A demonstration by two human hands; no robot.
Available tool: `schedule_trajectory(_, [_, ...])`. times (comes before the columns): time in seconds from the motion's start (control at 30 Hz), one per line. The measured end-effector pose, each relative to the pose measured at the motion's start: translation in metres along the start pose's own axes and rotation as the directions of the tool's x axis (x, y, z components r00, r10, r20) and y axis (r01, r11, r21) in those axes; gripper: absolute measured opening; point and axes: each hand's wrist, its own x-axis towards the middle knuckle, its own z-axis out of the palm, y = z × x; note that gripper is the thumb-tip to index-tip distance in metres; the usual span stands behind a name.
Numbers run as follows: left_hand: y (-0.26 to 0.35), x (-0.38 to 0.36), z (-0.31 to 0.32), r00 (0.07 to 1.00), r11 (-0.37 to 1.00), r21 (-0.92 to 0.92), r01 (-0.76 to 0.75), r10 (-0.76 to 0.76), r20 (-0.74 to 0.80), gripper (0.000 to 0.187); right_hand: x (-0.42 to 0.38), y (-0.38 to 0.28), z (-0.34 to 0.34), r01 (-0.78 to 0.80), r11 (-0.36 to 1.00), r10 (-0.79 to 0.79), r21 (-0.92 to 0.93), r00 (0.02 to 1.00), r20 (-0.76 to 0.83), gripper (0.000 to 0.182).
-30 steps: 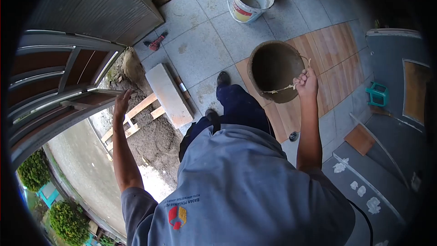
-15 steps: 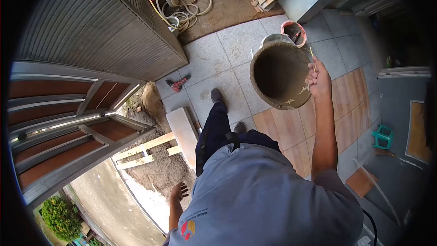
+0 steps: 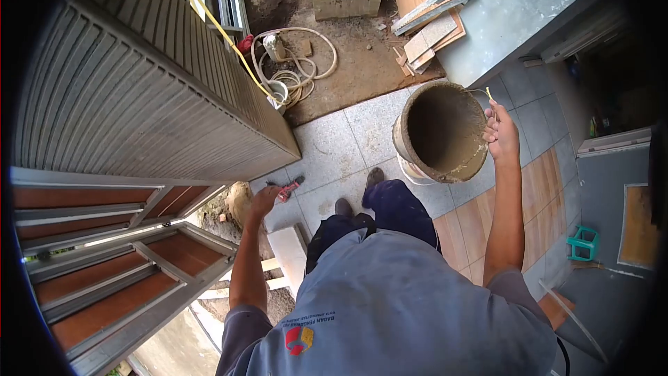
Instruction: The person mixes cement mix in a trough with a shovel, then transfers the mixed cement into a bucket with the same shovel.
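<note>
My right hand [image 3: 502, 134] is closed around the thin wire handle of a bucket [image 3: 445, 132], near a yellow piece on that handle. The bucket hangs tilted in front of me on the right, its mouth facing me. Grey-brown mortar or mud coats its inside and rim, and its pale outer wall shows at the left. My left hand [image 3: 264, 202] hangs at the left, its fingers partly showing and loosely extended, with nothing seen in it. Beyond it in the view, a red and black power tool [image 3: 290, 189] lies on the floor tiles; the hand partly overlaps it.
A ribbed wall [image 3: 174, 111] and metal-framed panels [image 3: 104, 237] stand left. Ahead are a coiled hose [image 3: 330, 63], a mixing trough [image 3: 346, 7], stacked boards [image 3: 431, 38] and a grey ledge [image 3: 522, 7]. A green stool [image 3: 583, 244] stands right.
I have stepped forward, and the trough ahead has come into view. My left hand has swung forward from beside my hip. The bucket still hangs from my right hand, its tilt changed.
</note>
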Motion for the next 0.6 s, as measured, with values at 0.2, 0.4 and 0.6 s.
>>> schedule_trajectory(0.2, [0.092, 0.156, -0.096, 0.935, 0.852, -0.394, 0.344, -0.347, 0.066, 0.045, 0.107, -0.005, 0.046, -0.056, 0.997, 0.056, -0.050, 0.998, 0.007, 0.025])
schedule_trajectory(0.4, [0.061, 0.161, -0.039, 0.638, 0.394, -0.522, 0.757, -0.619, 0.458, 0.046, 0.244, 0.006, 0.102, -0.154, 0.978, 0.159, -0.139, 0.987, 0.024, 0.026])
schedule_trajectory(0.6, [0.078, 0.112, -0.022, 0.206, -0.178, -0.454, 0.873, -0.709, 0.674, 0.051, 0.379, 0.016, 0.150, -0.240, 0.927, 0.285, -0.289, 0.951, 0.123, 0.025])
